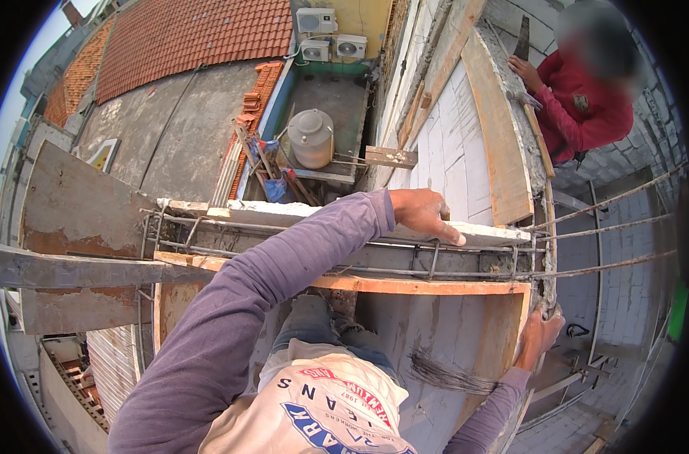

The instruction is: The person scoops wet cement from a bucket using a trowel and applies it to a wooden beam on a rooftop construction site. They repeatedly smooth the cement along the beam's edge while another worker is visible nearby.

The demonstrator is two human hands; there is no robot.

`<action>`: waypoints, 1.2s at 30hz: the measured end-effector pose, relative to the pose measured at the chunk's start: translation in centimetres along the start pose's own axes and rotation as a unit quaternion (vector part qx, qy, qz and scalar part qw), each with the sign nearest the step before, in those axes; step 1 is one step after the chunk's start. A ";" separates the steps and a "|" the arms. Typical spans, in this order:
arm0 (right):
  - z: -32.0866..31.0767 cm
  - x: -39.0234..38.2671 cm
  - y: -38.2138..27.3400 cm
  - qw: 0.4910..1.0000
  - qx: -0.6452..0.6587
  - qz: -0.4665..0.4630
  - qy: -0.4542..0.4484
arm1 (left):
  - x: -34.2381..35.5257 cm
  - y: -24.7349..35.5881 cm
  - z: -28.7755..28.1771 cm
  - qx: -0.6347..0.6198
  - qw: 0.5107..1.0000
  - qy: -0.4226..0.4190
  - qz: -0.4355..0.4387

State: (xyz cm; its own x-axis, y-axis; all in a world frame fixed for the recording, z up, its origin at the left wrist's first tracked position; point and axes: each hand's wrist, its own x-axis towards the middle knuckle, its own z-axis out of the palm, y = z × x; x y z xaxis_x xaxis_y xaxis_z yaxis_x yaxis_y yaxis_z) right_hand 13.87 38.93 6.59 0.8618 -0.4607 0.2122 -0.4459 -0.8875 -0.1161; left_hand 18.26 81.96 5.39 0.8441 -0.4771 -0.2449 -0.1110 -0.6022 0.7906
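A long trough of formwork boards crosses in front of me, with steel rebar (390, 255) and stirrups inside. My left hand (424, 214) reaches over the trough and rests closed on the far formwork board (484, 234), whose top edge is pale and crusted; the thumb lies on the near side and some fingers are hidden. At the trough's right end, my right hand (540, 335) is closed round the rough edge beside the near formwork board (428, 286). A bundle of thin tie wire (446, 371) sticks out near my right forearm.
A co-worker in a red top (586, 106) stands behind a wall at upper right, a hand near a saw-like blade (523, 38). Bare rebar ends (617, 223) jut right. A long plank (72, 266) runs left. Beyond the trough, far below, stands a water tank (311, 138).
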 end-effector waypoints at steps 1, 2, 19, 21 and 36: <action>-0.1 0.0 -0.1 1.000 0.007 0.002 -0.005 | 0.0 0.0 0.0 0.000 1.000 -0.001 -0.002; -0.3 -0.1 -0.3 1.000 0.010 0.003 -0.005 | 0.0 0.0 0.0 0.001 1.000 -0.003 -0.003; 1.0 0.9 1.6 0.999 0.031 -0.004 -0.027 | -0.2 0.7 -0.4 -0.002 1.000 -0.020 -0.005; 1.5 1.0 2.0 1.000 0.018 -0.013 -0.020 | -0.4 0.7 -0.4 -0.009 1.000 -0.015 -0.007; 1.2 0.8 1.5 0.999 0.038 0.002 0.009 | -0.5 0.6 -0.2 -0.017 1.000 -0.010 -0.001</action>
State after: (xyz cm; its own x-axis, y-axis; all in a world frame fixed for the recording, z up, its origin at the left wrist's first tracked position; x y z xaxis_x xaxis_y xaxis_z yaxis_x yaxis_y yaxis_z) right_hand 14.19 37.29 5.38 0.8550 -0.4649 0.2298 -0.4287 -0.8830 -0.1910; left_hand 17.84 81.98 6.07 0.8338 -0.4888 -0.2566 -0.0911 -0.5803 0.8093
